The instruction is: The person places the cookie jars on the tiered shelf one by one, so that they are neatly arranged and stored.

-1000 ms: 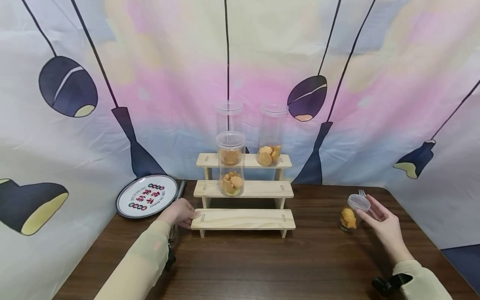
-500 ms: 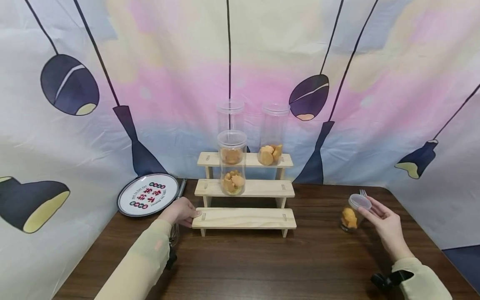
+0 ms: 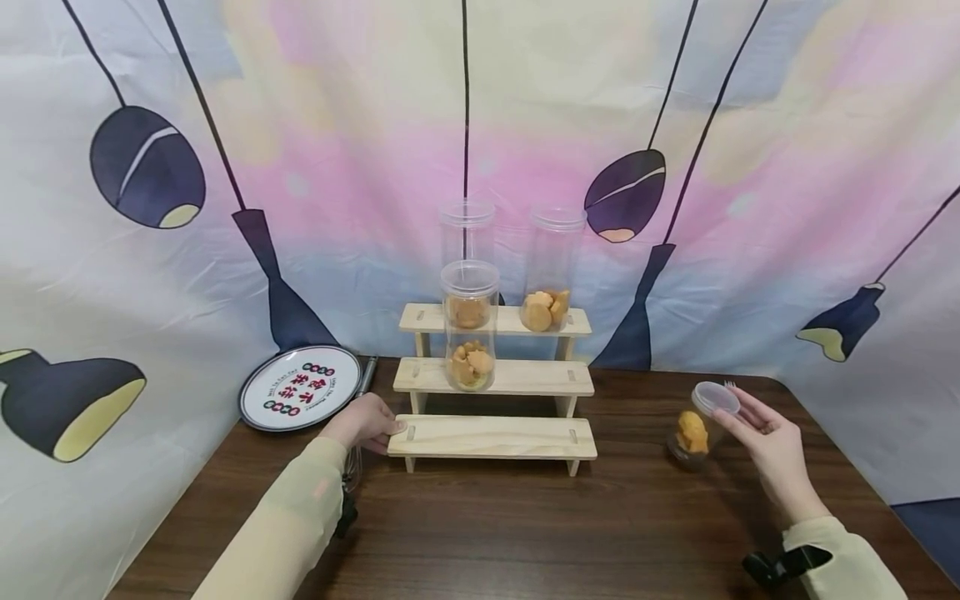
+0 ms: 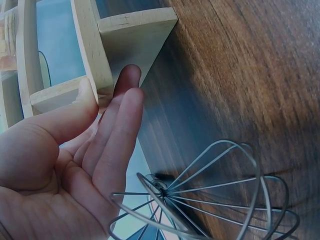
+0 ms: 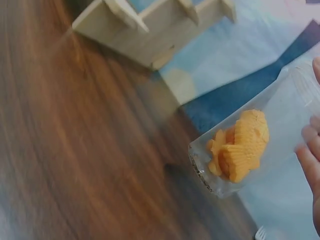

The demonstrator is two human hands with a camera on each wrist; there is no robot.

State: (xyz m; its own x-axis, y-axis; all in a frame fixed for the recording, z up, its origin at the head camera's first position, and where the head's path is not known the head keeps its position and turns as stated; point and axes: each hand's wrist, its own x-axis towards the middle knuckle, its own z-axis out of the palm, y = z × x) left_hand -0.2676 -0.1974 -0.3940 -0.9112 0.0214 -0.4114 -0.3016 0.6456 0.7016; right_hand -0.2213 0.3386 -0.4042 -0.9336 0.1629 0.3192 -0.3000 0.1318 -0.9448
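My left hand grips the left end of the lowest step of a three-tier wooden display stand. In the left wrist view its thumb lies on top of the board and its fingers are underneath. Far to the right, my right hand holds a clear plastic jar by its lidded top. Orange fish-shaped biscuits lie at the bottom of this jar, which leans with its base towards the stand. One biscuit jar stands on the middle step; two more jars stand on the top step.
A white plate with red characters leans against the backdrop at the left. A wire whisk lies beside the stand, near my left hand. Behind the right hand, a fork lies near the table's back edge. A printed cloth hangs behind the table.
The jar in my right hand has tilted, its base shifting slightly left towards the stand. My left hand keeps its grip on the lowest step. The whole head view has shifted a little.
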